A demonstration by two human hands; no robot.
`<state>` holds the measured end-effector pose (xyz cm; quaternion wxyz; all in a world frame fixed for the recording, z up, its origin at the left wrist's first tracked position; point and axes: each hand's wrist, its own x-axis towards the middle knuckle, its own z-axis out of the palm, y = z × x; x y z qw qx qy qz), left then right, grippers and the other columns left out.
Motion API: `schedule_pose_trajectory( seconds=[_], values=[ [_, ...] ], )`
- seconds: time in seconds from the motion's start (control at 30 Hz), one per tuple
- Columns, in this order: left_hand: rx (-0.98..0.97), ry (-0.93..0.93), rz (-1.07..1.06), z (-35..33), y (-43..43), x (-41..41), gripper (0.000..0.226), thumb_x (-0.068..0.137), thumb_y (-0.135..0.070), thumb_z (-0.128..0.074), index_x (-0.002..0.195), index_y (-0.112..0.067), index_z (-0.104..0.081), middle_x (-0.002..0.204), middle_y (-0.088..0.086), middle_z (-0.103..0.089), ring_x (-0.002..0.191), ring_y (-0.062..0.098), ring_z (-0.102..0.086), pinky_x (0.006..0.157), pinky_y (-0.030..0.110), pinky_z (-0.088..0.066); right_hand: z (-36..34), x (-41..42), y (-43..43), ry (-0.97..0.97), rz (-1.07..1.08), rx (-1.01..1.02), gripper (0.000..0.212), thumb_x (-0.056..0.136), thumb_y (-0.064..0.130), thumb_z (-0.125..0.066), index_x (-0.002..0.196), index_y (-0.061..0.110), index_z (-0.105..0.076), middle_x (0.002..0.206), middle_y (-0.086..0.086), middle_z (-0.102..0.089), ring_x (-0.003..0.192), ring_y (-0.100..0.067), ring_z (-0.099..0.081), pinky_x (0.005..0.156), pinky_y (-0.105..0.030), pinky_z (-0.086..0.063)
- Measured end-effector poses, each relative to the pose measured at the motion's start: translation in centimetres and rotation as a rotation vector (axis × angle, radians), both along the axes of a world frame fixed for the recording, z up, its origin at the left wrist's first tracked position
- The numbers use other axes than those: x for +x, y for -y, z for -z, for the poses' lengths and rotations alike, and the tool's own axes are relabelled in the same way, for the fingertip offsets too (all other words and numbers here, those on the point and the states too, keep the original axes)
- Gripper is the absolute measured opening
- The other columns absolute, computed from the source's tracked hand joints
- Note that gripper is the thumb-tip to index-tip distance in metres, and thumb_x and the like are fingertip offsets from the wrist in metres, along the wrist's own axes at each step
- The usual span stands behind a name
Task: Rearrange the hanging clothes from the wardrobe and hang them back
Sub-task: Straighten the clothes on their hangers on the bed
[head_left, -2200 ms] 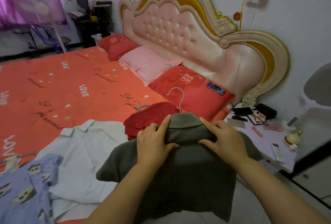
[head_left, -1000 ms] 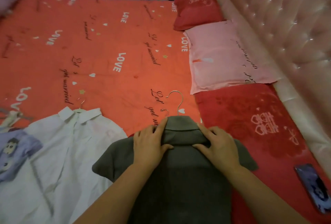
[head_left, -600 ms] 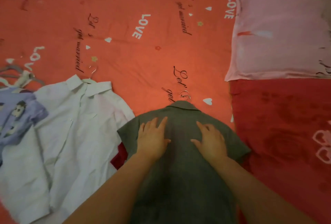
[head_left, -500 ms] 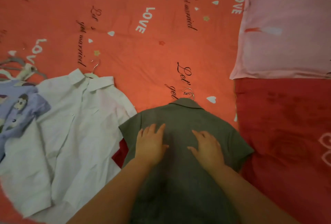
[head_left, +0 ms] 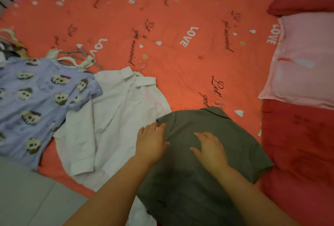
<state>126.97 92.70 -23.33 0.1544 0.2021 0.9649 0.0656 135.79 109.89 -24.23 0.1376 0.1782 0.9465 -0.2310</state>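
Grip: both hands lie flat with fingers straight and close on nothing; the left hand (head_left: 151,141) and the right hand (head_left: 210,149) press palm-down on the grey-green shirt (head_left: 242,146).
Grey-green shirt: spread on the bed under both palms, its body running back between the forearms. The left hand sits on its left shoulder edge and the right hand on the middle of its upper part.
Wire hook (head_left: 219,103): just beyond the right hand's fingertips, poking out past the shirt's collar.
White shirt (head_left: 117,117): just left of the left hand, lying flat. The grey-green shirt's sleeve overlaps its edge.
Red pillow (head_left: 298,153): right of the right hand, touching the grey-green shirt's right sleeve.
Purple cartoon-print shirt (head_left: 41,99): well left of the left hand, overlapping the white shirt's far sleeve.
Loose hangers (head_left: 75,58): beyond the purple shirt's neckline, far left of both hands.
Pink pillow (head_left: 300,59): beyond the red pillow, up and right of the right hand.
Orange bedsheet (head_left: 180,18): stretches away past the fingertips, printed with "LOVE" and script lettering.
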Motion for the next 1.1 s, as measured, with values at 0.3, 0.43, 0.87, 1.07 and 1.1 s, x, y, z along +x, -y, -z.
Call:
schedule_pose_trajectory(
  seconds=[0.3, 0.43, 0.87, 1.07, 1.1],
  values=[
    [0.033, -0.097, -0.099, -9.2, 18.9, 2.0, 0.056, 0.090, -0.046, -0.050, 0.139, -0.025, -0.035, 0.137, 0.000, -0.046, 0.122, 0.021, -0.045, 0.101, 0.033, -0.032, -7.6, -0.7, 16.3, -0.026, -0.245, 0.034, 0.056, 0.090, 0.039, -0.056, 0.140, 0.023, -0.038, 0.136, -0.001, -0.045, 0.124, -0.019, -0.042, 0.104, -0.030, -0.034],
    [0.054, -0.106, -0.173, -11.7, 29.8, 3.2, 0.053, 0.088, -0.044, -0.052, 0.135, -0.023, -0.038, 0.132, -0.001, -0.047, 0.119, 0.021, -0.045, 0.097, 0.033, -0.034, -9.9, -1.6, 26.6, -0.033, -0.374, 0.068, 0.057, 0.091, 0.041, -0.053, 0.142, 0.024, -0.034, 0.140, 0.000, -0.040, 0.125, -0.019, -0.040, 0.102, -0.028, -0.034],
    [0.110, -0.218, -0.569, -13.7, 58.3, 6.9, 0.039, 0.085, -0.042, -0.056, 0.121, -0.026, -0.048, 0.120, -0.005, -0.053, 0.110, 0.018, -0.051, 0.091, 0.028, -0.035, -14.7, -6.7, 55.2, -0.159, -0.709, 0.106, 0.056, 0.086, 0.041, -0.059, 0.137, 0.027, -0.041, 0.135, -0.001, -0.048, 0.120, -0.021, -0.046, 0.099, -0.032, -0.038],
    [0.114, -0.222, -0.666, -13.0, 65.1, 4.4, 0.048, 0.085, -0.045, -0.057, 0.128, -0.026, -0.044, 0.125, -0.005, -0.052, 0.115, 0.017, -0.049, 0.096, 0.029, -0.035, -14.6, -11.5, 62.5, -0.181, -0.827, 0.110, 0.055, 0.086, 0.042, -0.059, 0.136, 0.028, -0.043, 0.134, 0.000, -0.048, 0.120, -0.020, -0.047, 0.096, -0.030, -0.037],
    [0.115, -0.225, -0.676, -12.9, 66.2, 3.7, 0.048, 0.086, -0.045, -0.056, 0.128, -0.026, -0.044, 0.126, -0.004, -0.051, 0.115, 0.016, -0.048, 0.096, 0.029, -0.034, -14.4, -12.6, 63.7, -0.183, -0.836, 0.110, 0.056, 0.086, 0.043, -0.058, 0.137, 0.028, -0.041, 0.135, 0.000, -0.047, 0.121, -0.020, -0.046, 0.097, -0.030, -0.037]
  ],
)
